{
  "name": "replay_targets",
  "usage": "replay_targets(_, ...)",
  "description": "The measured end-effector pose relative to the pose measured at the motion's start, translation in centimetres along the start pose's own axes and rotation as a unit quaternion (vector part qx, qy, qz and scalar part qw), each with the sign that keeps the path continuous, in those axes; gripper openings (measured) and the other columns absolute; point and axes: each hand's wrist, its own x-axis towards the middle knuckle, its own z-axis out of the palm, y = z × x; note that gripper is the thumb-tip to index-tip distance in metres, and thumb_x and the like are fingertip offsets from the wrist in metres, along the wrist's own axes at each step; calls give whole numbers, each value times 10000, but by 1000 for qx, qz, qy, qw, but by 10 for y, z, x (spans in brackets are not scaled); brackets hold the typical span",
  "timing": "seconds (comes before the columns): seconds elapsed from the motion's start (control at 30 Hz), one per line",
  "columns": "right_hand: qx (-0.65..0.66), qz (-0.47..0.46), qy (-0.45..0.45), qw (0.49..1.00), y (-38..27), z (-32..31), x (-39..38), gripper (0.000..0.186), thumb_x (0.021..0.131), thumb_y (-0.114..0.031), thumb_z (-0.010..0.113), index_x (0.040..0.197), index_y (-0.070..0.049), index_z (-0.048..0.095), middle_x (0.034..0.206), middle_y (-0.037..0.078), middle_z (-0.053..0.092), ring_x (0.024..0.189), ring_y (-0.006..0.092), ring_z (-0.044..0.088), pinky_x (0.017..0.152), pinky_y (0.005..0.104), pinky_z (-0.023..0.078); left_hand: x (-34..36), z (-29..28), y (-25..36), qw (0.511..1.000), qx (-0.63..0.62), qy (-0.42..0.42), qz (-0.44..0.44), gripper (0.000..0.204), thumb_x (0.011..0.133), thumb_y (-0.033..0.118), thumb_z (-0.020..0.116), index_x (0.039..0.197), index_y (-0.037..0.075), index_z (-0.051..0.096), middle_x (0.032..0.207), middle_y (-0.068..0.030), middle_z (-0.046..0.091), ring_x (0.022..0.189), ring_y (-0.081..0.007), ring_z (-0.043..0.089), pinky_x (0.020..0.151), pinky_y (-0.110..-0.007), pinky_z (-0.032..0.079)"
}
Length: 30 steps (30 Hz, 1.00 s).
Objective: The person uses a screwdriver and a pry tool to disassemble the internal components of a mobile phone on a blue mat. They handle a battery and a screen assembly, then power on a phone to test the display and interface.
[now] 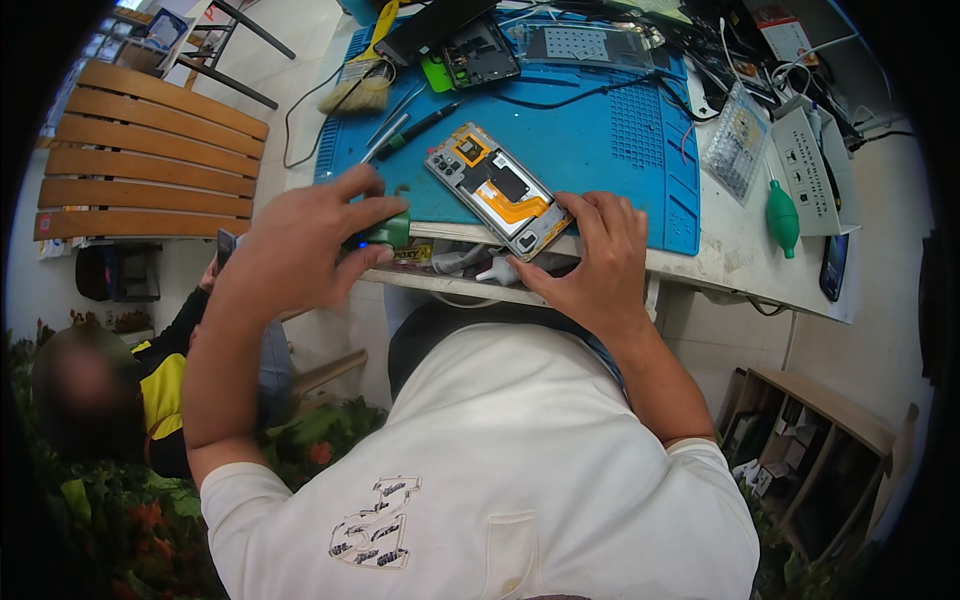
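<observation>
An opened smartphone (pixel 497 190) lies tilted at the front of the blue work mat, its back off and orange flat cables showing. My right hand (pixel 597 250) grips its lower right end, thumb at the near edge and fingers on the far side. Between the thumb and fingers of my left hand (pixel 315 235) is a small green cylindrical object (pixel 394 231) with a blue light near it; the hand hides part of it. Behind that hand, a black pen-like tool (pixel 420 128) rests on the mat.
Below the table edge, an open drawer (pixel 440 287) holds tubes. A brush (pixel 357 88) and phone parts (pixel 478 55) lie at the back. A green blower bulb (pixel 783 220), a white box (pixel 803 165) and a dark phone (pixel 833 266) sit right. A person (pixel 165 385) sits left, near a wooden chair (pixel 155 155).
</observation>
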Motion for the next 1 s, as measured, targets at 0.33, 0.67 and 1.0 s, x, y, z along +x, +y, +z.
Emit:
replay_targets(0.33,-3,-4,3,1000,1,1,0,750,715,-474,1005,1251,-29,729,1182,134,678,1083,309,615,927,463,418,18,-8,-6,999,7,-14,47,511,883,194,879,1381,131,781,1283,-121,705,941,-342,757,824,-470,589)
replay_targets(0.67,-2,-5,6,1000,1,1,1,772,681,-461,1022,1251,-29,734,1168,120,674,1062,299,618,912,463,423,18,0,-2,998,-26,-20,53,494,882,185,872,1363,121,780,1274,-118,712,970,-348,766,843,-465,607)
replay_targets(1.0,1,-6,5,1000,2,1,2,769,677,-464,1023,1241,-25,740,1158,122,674,1056,299,619,907,457,423,16,4,-1,998,-35,-21,50,507,886,191,868,1379,118,775,1311,-130,710,995,-363,762,854,-459,613)
